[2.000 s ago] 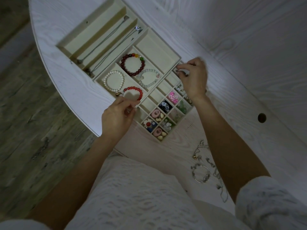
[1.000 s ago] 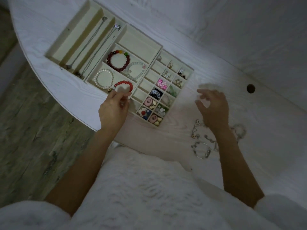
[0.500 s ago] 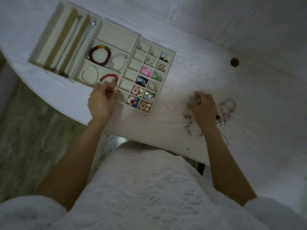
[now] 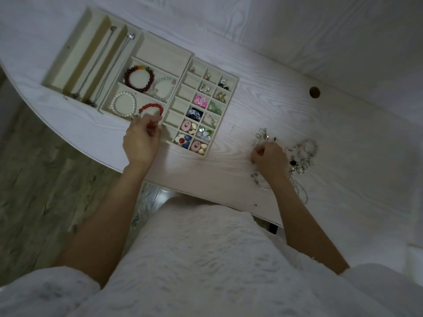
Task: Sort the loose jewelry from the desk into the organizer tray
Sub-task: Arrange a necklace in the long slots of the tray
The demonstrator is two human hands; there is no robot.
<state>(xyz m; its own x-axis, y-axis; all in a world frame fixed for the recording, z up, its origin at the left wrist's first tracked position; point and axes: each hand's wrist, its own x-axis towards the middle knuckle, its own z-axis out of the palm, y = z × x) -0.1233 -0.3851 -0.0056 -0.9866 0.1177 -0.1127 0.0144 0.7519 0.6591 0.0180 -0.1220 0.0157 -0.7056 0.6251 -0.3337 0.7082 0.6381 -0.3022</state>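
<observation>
A cream organizer tray (image 4: 164, 45) lies on the white desk, with long slots holding thin necklaces, wider cells holding bead bracelets and small cells holding earrings and charms. My left hand (image 4: 142, 143) rests at the tray's near edge, its fingertips pinching the red bead bracelet (image 4: 151, 108). To the right, a pile of loose jewelry (image 4: 302, 154) lies on the desk. My right hand (image 4: 271, 160) sits on the pile's left side with fingers curled, pinching a small silver piece that is too small to identify.
The white desk (image 4: 343, 124) has a curved front edge and a round cable hole (image 4: 314, 92) at the right rear. A white wall stands behind it. Wood-pattern floor (image 4: 34, 191) shows at the left.
My right hand left the tray's small cells, crossed to the loose pile and curled its fingers on a small piece. My left hand stayed at the red bracelet. The view shifted right.
</observation>
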